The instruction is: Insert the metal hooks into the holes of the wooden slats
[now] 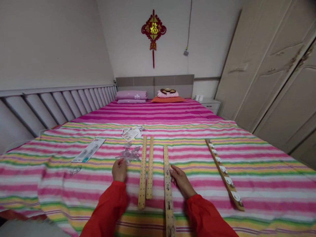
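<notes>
Both arms in red sleeves reach over a striped bedsheet. My left hand is closed in a pinch at a small heap of clear plastic hooks. My right hand rests its fingertips on a long perforated wooden strip that carries a few metal hooks. Two bare perforated wooden strips lie side by side between my hands.
A fourth wooden strip fitted with several white hooks lies to the right. A hook package and torn wrappers lie at left. Pillows sit at the headboard. A wardrobe stands right, a padded rail left.
</notes>
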### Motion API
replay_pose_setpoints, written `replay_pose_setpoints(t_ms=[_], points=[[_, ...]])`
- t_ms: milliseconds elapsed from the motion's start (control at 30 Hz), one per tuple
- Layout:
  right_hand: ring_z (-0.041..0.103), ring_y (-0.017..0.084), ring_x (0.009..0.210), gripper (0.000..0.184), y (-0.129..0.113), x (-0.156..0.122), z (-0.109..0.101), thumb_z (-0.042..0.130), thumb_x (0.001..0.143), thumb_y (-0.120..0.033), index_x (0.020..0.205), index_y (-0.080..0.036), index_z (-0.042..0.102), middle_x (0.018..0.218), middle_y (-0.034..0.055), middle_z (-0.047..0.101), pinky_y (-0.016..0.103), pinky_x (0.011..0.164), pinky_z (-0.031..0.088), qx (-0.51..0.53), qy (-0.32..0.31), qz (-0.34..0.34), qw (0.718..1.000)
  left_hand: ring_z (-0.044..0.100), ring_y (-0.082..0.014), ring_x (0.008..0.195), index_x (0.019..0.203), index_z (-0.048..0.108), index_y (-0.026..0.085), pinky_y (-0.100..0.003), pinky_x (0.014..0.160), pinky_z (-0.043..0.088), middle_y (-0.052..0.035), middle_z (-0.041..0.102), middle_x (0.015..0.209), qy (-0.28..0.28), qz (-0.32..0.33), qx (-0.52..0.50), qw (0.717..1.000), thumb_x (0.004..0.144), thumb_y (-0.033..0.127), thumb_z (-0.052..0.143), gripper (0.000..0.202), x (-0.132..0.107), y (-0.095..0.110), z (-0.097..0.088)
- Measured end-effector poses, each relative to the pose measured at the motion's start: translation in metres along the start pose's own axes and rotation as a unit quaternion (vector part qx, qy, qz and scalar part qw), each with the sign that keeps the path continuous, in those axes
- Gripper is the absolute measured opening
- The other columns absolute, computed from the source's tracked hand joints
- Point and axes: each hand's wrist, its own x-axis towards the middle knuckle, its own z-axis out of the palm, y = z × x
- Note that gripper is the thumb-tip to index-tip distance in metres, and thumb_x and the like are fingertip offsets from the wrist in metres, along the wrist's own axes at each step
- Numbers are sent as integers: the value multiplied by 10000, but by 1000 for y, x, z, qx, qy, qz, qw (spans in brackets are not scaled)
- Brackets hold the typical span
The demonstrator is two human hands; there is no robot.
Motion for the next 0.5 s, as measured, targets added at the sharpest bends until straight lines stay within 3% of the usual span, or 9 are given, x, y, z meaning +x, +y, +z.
replay_pose_setpoints(t_ms=[100, 267, 400, 500], points=[[381, 86, 311, 569, 0, -1, 0, 740, 598, -359, 1086, -103, 599, 401, -51, 524, 200, 332, 245, 8, 5, -6, 1000, 588, -177, 654, 726, 596, 153, -285, 626, 463, -32, 635, 681, 1, -19, 46, 999, 648, 328, 566, 194, 18, -12, -10], [404, 87, 328, 511, -1, -4, 0, 728, 631, -339, 1070, -117, 590, 433, -45, 546, 202, 334, 256, 17, 13, -7, 1000, 548, -170, 549, 530, 559, 178, -280, 573, 435, 8, 562, 489, -31, -23, 38, 999, 572, 281, 618, 126, 21, -14, -6], [438, 82, 350, 487, 1, -4, -1, 742, 621, -313, 1046, -131, 590, 512, -26, 590, 197, 334, 263, 39, 19, -10, 999, 591, -161, 614, 624, 601, 165, -264, 616, 471, -5, 633, 581, -25, -21, -9, 999, 592, 286, 607, 126, 10, -10, -10], [444, 80, 353, 471, 2, -3, -1, 753, 610, -315, 1017, -137, 596, 528, -24, 595, 194, 335, 266, 48, 17, -20, 998, 629, -173, 714, 752, 650, 151, -273, 670, 503, -40, 695, 726, -38, 9, -86, 996, 586, 336, 658, 248, -8, -7, -19]])
